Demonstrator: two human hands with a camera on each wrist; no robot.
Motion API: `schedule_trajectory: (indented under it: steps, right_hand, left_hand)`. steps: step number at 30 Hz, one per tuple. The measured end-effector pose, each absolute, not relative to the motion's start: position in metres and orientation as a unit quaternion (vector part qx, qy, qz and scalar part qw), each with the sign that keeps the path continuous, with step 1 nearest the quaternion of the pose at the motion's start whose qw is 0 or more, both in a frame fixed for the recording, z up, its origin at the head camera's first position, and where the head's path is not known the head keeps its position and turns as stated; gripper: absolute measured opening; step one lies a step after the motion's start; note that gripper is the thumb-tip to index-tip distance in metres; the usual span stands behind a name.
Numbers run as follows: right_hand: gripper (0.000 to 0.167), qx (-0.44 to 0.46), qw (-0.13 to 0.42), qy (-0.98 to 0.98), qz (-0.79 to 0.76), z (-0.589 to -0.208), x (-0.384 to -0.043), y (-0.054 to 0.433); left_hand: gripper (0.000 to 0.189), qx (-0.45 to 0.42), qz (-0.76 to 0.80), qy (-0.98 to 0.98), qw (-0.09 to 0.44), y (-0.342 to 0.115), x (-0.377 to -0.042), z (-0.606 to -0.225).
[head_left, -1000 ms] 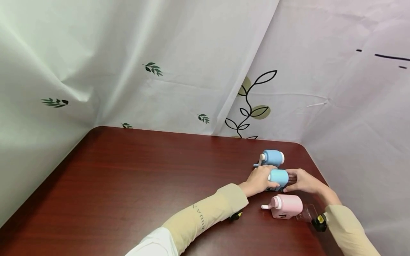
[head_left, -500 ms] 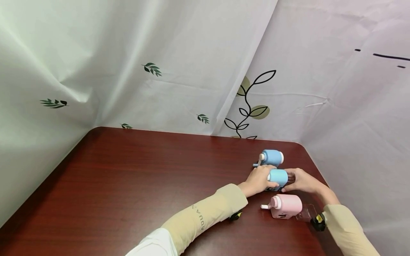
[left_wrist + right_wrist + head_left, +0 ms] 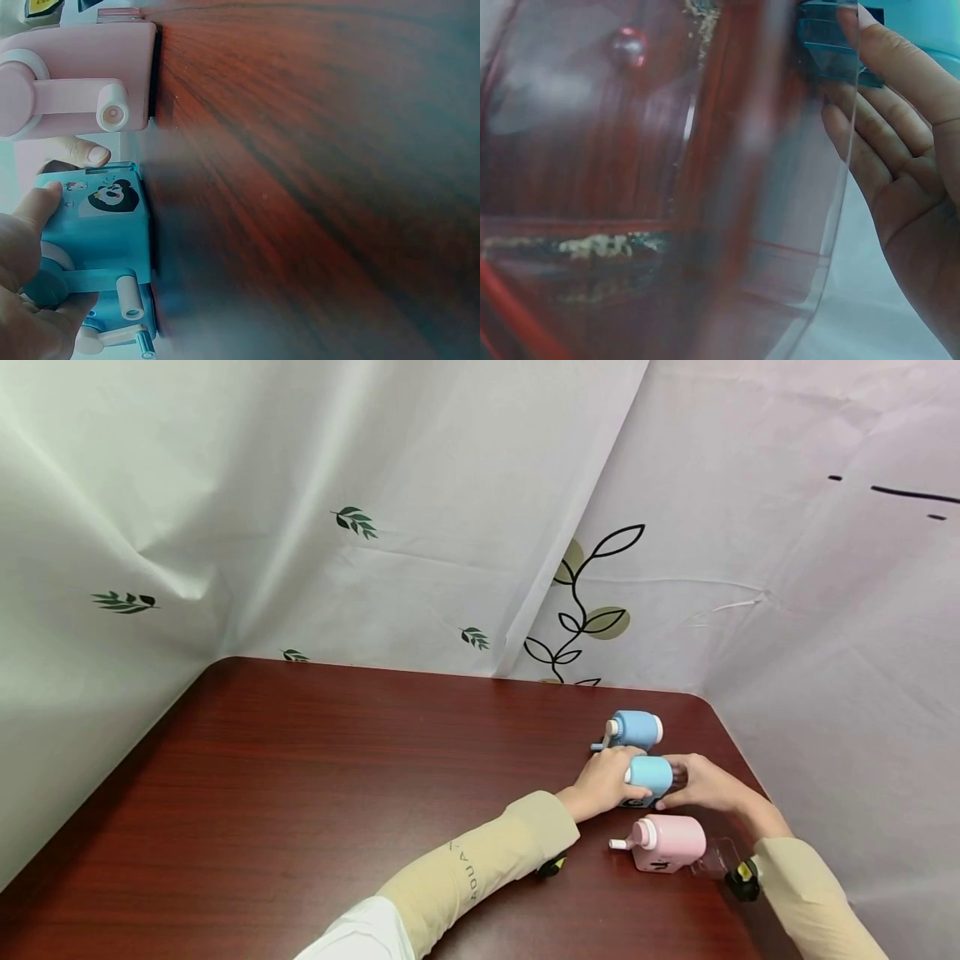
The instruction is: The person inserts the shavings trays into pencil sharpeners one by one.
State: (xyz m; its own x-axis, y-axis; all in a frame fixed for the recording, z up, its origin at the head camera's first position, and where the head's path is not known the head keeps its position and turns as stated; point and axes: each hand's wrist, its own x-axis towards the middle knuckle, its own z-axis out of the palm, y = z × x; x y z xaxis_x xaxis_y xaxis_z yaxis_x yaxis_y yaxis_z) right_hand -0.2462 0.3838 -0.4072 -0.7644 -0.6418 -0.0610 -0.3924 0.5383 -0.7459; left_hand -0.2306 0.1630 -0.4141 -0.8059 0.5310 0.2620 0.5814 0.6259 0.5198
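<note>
Two hands hold the middle blue sharpener near the far right corner of the table.

The left hand [image 3: 606,783] grips the crank end of the middle blue sharpener [image 3: 649,775], fingers curled round it. The right hand [image 3: 705,783] touches its other end with thumb and fingers; how tightly they close I cannot tell. A second blue sharpener [image 3: 633,729] stands just behind, closer to the far edge of the table [image 3: 337,793]. A pink sharpener [image 3: 667,842] stands just in front, with a clear drawer [image 3: 712,858] beside it.
</note>
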Motion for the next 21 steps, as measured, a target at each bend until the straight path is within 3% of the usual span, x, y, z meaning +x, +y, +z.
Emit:
schedule_trajectory:
  steps: [21]
  right_hand:
    - [0.049,-0.293,0.131,0.891,-0.322,-0.4035,-0.2429,0.3766]
  left_hand:
    - [0.055,-0.306,-0.303,-0.902,0.047,0.1628,-0.2299,-0.4156]
